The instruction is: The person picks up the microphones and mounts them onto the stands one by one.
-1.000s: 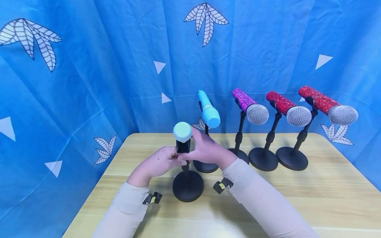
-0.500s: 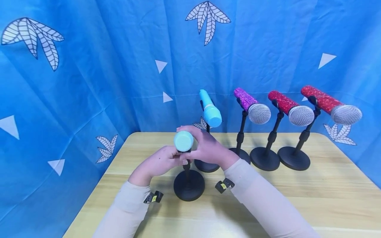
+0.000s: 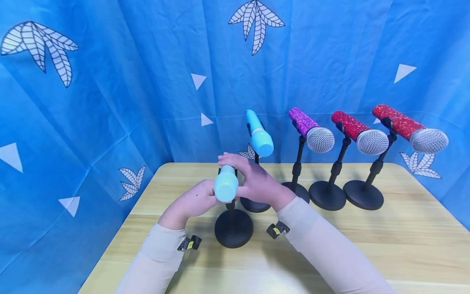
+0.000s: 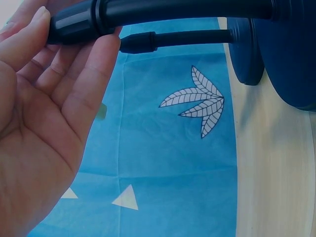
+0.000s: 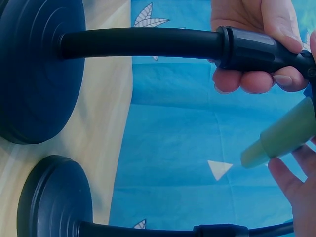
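A light-blue microphone (image 3: 226, 185) sits at the top of the nearest black stand (image 3: 233, 229), its head tilted down towards me. My left hand (image 3: 196, 201) grips the stand's neck just below the clip; the left wrist view shows thumb and fingers around the black collar (image 4: 74, 22). My right hand (image 3: 257, 181) holds the microphone, its fingers reaching over the back of it. In the right wrist view the microphone's tapered handle (image 5: 281, 136), greenish there, slants away from the collar, with right-hand fingers against it. The clip is mostly hidden.
Behind stands another light-blue microphone (image 3: 261, 141) on its stand. To the right, a purple glitter microphone (image 3: 302, 122) and two red glitter ones, a nearer-left (image 3: 349, 124) and a far-right one (image 3: 398, 120), rest on stands. A blue curtain (image 3: 147, 81) borders the wooden table (image 3: 367, 245).
The microphone's head has swung down and towards me, from upright to tilted. My right fingers have moved over behind it. My left hand keeps its place on the stand.
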`<state>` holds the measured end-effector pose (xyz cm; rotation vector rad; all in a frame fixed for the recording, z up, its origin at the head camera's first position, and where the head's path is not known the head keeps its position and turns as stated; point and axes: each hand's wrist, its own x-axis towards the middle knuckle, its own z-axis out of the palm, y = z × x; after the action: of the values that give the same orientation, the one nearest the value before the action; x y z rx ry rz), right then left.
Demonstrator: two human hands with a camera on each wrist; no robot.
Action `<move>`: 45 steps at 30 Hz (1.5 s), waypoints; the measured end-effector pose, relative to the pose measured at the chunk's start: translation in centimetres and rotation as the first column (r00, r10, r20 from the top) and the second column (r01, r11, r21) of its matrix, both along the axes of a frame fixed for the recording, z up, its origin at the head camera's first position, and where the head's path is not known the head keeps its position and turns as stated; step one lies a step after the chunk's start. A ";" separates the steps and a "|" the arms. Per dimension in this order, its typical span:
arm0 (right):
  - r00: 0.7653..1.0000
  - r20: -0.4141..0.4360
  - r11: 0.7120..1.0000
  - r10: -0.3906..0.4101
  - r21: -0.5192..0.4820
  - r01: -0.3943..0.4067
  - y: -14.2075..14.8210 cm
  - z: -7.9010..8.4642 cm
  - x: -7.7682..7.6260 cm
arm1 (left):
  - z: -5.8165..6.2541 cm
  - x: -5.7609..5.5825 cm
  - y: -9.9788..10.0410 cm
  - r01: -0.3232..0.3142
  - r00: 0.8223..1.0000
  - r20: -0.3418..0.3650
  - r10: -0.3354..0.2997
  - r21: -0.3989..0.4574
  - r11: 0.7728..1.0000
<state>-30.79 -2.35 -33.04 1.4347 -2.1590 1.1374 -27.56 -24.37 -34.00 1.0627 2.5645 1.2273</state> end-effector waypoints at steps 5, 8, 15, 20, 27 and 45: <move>0.999 -0.044 1.000 0.005 -0.003 -0.005 0.0 -0.1 0.0 | -0.1 -0.1 0.0 0.008 0.999 -0.040 -0.008 0.001 1.000; 0.998 -0.064 1.000 0.005 -0.002 -0.005 0.0 -0.1 0.0 | -0.2 -0.1 -0.1 0.015 0.998 -0.053 -0.015 0.008 1.000; 0.995 -0.098 1.000 0.001 0.003 -0.001 0.0 -0.2 0.1 | -0.1 -0.1 -0.1 0.018 0.998 -0.052 -0.018 0.006 1.000; 0.990 -0.140 1.000 -0.004 0.004 0.005 0.0 -0.2 0.3 | -0.1 -0.1 -0.1 0.013 0.999 -0.029 -0.013 0.004 1.000; 0.987 -0.154 0.998 -0.052 0.038 0.059 0.0 -0.3 1.0 | 0.2 0.1 -0.1 -0.035 0.999 -0.017 0.035 -0.036 0.999; 0.992 -0.117 0.998 -0.053 0.025 0.056 0.2 -1.3 1.4 | 0.1 0.0 -0.1 -0.035 0.999 -0.040 0.033 -0.037 0.999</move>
<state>-29.36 -2.17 -34.38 1.4080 -2.1286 0.9826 -27.52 -24.44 -33.93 1.0502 2.6345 1.1718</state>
